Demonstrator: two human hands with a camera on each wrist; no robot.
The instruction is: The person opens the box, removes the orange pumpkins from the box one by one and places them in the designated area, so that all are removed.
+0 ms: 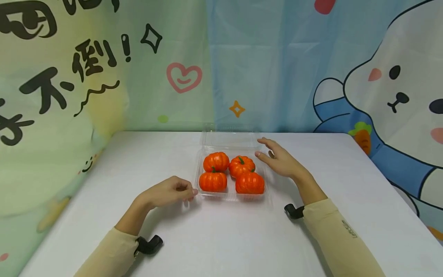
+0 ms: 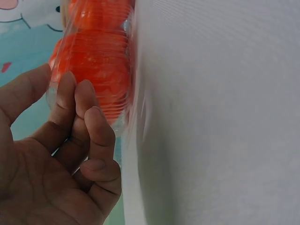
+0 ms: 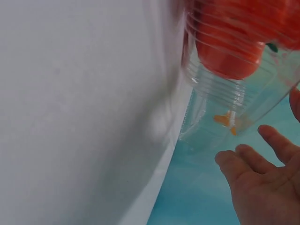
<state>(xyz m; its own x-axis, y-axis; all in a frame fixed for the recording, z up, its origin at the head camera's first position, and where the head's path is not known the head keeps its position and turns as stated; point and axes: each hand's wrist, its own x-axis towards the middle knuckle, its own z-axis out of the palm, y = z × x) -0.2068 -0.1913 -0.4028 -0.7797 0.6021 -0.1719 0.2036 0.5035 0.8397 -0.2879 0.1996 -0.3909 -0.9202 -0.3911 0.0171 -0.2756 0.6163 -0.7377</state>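
Note:
A clear plastic clamshell box (image 1: pixel 231 196) sits on the white table with its lid (image 1: pixel 230 139) raised and tilted back. Several small orange pumpkins (image 1: pixel 250 182) with green stems lie inside in two rows. My left hand (image 1: pixel 169 191) is at the box's front left corner, thumb tip at the rim. In the left wrist view, the fingers (image 2: pixel 63 101) bend loosely beside the ribbed wall; whether they press it is unclear. My right hand (image 1: pixel 282 159) hovers by the back right corner near the lid, fingers spread and holding nothing.
The white table (image 1: pixel 214 242) reaches back to a printed cloth backdrop (image 1: pixel 263 69) with a cartoon rabbit at the right. Black cameras are strapped at the left wrist (image 1: pixel 149 245) and right wrist (image 1: pixel 294 211).

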